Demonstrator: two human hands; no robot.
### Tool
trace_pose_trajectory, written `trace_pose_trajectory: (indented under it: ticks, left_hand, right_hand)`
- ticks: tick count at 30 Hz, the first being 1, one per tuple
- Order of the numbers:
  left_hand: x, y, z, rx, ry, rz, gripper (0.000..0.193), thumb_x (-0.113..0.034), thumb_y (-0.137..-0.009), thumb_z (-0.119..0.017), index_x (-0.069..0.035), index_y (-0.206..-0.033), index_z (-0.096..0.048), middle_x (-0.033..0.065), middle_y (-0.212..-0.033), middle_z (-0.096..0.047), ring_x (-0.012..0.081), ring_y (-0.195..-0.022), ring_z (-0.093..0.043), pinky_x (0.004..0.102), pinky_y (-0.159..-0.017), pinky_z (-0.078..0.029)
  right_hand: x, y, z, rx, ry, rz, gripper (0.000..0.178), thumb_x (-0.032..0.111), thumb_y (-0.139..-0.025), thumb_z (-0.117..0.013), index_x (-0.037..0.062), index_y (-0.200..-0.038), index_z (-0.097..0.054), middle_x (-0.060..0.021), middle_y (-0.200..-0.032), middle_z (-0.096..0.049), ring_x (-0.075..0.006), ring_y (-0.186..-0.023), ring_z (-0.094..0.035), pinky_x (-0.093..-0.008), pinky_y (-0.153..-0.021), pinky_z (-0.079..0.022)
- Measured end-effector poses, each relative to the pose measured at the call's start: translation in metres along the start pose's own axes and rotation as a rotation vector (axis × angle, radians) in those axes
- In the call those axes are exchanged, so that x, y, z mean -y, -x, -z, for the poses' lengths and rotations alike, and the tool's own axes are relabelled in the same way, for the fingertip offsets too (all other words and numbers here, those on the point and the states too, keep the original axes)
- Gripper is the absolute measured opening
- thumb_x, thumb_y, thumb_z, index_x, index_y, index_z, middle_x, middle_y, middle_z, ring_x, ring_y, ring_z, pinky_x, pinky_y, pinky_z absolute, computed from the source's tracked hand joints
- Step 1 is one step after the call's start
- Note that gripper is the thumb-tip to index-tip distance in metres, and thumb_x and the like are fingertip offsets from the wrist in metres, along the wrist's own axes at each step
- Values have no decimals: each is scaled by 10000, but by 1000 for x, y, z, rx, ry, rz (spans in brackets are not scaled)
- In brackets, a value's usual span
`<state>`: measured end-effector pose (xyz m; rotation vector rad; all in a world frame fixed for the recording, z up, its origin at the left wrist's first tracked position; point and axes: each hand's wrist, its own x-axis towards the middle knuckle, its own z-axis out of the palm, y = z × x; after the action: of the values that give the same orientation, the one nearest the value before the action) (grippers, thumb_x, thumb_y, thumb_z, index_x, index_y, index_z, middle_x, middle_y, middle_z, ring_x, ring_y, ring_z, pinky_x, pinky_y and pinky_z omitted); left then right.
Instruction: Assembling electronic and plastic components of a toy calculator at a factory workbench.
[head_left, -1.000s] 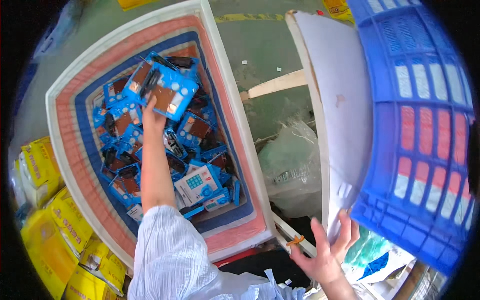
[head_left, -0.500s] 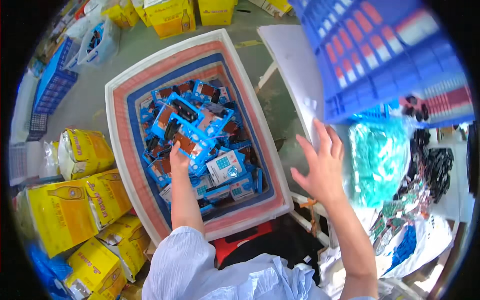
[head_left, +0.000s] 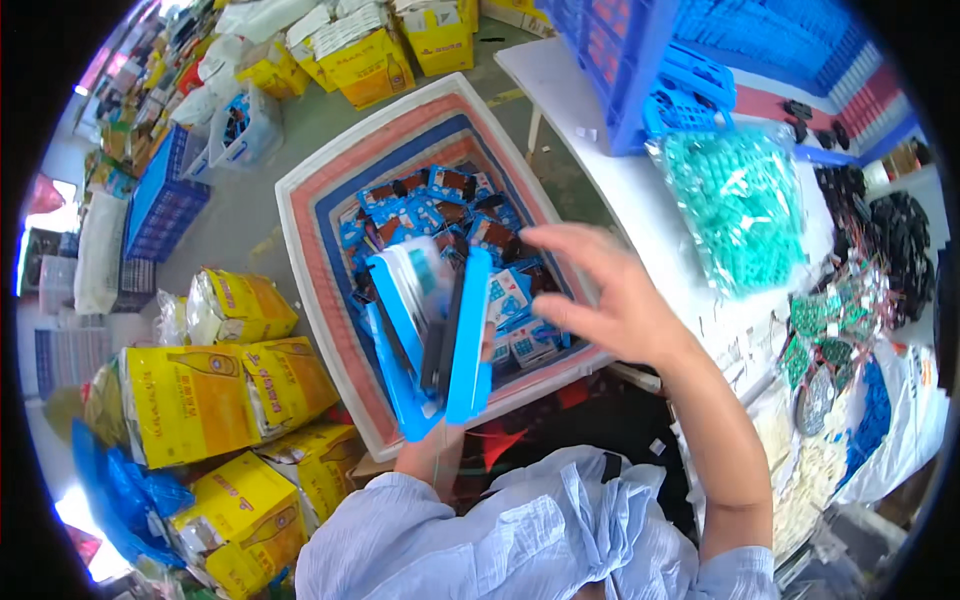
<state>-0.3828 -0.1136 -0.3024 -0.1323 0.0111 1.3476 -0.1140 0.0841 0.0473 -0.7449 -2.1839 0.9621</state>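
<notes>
My left hand [head_left: 432, 455] holds a stack of blue blister packs [head_left: 428, 335] edge-on, lifted above the big white bin [head_left: 318, 210] with red and blue inner stripes. The packs hide most of that hand; only the wrist shows below them. More blue packs [head_left: 440, 215] with brown parts lie loose in the bin. My right hand [head_left: 600, 295] hovers open, fingers spread, just right of the held stack and over the bin's right rim.
A white table [head_left: 640, 190] to the right carries a blue crate [head_left: 640, 50], a bag of teal parts [head_left: 740, 205], black parts and small green pieces. Yellow sacks [head_left: 215, 385] lie on the floor at left, with more crates and boxes behind.
My left hand has lifted the stack of packs out of the bin toward me and turned it edge-on. My right hand has left the table edge and moved left toward the stack.
</notes>
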Motion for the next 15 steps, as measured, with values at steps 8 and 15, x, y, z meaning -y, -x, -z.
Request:
trace_pose_trajectory:
  ticks: [8, 15]
  left_hand:
    - [87, -27, -104, 125, 407, 487, 471, -292, -929, -640, -111, -1356, -557, 117, -1259, -617, 305, -999, -635, 467, -771, -554]
    - [142, -72, -143, 176, 621, 738, 479, -323, -959, -601, -115, -1386, -543, 116, -1313, -588, 292, -1001, -617, 435, -756, -547]
  right_hand:
    - [43, 63, -7, 7, -559, -177, 264, 100, -887, -747, 16, -1132, -695, -66, -1042, -681, -160, -904, -618, -306, -845, -485]
    - [47, 88, -15, -21, -585, -85, 274, 84, -866, -758, 1, -1118, -691, -82, -1002, -692, -187, -982, -657, -327, -876, -485]
